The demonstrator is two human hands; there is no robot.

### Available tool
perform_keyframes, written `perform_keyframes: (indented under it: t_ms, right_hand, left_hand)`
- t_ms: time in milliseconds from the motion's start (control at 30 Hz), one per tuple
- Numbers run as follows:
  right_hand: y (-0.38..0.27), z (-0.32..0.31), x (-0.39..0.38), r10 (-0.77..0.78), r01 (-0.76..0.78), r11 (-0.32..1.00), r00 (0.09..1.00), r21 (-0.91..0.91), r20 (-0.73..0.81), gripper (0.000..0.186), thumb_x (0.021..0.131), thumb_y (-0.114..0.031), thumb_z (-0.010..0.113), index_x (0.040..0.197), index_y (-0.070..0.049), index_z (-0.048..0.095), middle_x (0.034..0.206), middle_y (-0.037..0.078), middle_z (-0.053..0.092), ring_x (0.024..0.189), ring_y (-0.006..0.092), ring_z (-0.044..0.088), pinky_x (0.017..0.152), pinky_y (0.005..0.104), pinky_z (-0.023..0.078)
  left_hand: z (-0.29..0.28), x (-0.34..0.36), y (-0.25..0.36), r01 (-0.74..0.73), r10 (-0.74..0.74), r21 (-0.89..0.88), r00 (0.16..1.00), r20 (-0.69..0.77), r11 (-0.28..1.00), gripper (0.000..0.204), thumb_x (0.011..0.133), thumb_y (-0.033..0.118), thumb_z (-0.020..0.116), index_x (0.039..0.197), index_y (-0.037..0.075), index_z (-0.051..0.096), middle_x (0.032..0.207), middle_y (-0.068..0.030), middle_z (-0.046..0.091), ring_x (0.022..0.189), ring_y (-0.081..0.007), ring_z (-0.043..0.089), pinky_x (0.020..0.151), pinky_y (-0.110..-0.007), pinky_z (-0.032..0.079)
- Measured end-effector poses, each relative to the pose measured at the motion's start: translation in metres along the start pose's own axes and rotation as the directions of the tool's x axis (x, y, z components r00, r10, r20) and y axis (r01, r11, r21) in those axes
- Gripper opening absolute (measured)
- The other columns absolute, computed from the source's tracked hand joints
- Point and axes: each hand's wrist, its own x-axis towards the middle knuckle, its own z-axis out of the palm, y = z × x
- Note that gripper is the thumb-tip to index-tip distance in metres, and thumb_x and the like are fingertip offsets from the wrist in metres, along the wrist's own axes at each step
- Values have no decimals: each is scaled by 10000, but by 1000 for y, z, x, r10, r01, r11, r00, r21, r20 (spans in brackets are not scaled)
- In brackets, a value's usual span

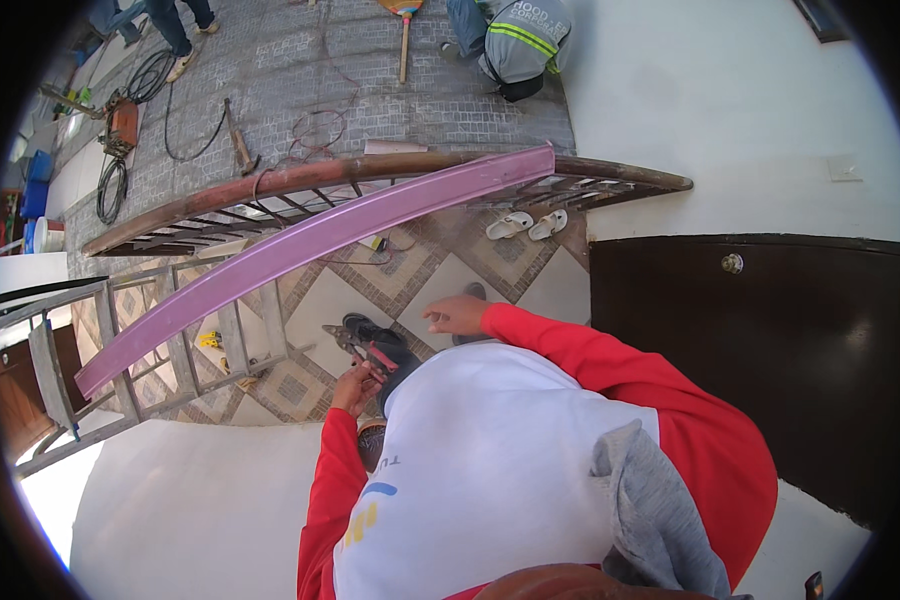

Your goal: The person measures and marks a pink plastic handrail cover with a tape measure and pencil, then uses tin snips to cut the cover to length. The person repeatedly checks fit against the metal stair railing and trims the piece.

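My left hand (pixel 355 388) is closed around the red handles of a pair of tin snips (pixel 380 356), whose dark jaws point away from me over the tiled floor. Bare of any object, my right hand (pixel 457 314) hovers in front of my torso with its fingers loosely stretched to the left. Beyond both hands, a long pink metal channel (pixel 320 233) slants across the view. One end of it lies over the wooden ladder (pixel 180 350) at left, and the other over the brown handrail (pixel 370 167). Neither hand touches the channel.
Shoes of mine are partly visible below. White slippers (pixel 510 225) sit by the railing. A yellow tool (pixel 210 340) is under the ladder. A dark door (pixel 750 340) stands at right. Past the railing are a crouching person (pixel 520 50), a hammer (pixel 238 140), cables and a broom (pixel 404 45).
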Motion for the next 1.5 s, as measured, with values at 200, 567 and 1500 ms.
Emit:
perform_keyframes:
  t_ms: [200, 567, 1500]
  right_hand:
    - [60, -18, -74, 550, -465, 792, 824, 395, -132, 744, 906, -588, 647, 1413, -74, 468, 1092, 154, 673, 977, 279, 665, 784, 425, 548]
    - [102, -66, -188, 655, 200, 371, 636, 907, -408, 478, 893, -415, 759, 1161, -133, 481, 948, 37, 584, 785, 132, 585, 676, 304, 519]
    - [74, -173, -184, 400, 164, 409, 852, 898, -337, 250, 912, -213, 725, 1053, -57, 591, 813, 50, 633, 686, 142, 610, 604, 311, 511]
  left_hand:
    - [216, 59, 33, -81, -7, 564, 988, 152, 822, 293, 998, 284, 643, 1035, -6, 657, 927, -82, 710, 771, -173, 713, 742, -322, 600]
    - [442, 70, 24, -625, 270, 779, 761, 590, 61, 375, 838, 290, 704, 1116, 39, 707, 891, -187, 734, 774, -318, 728, 719, -412, 568]
    - [448, 105, 129, -416, 147, 615, 886, 439, 670, 525, 987, 208, 640, 1457, 44, 472, 1320, -156, 598, 1120, -233, 638, 833, -350, 578]
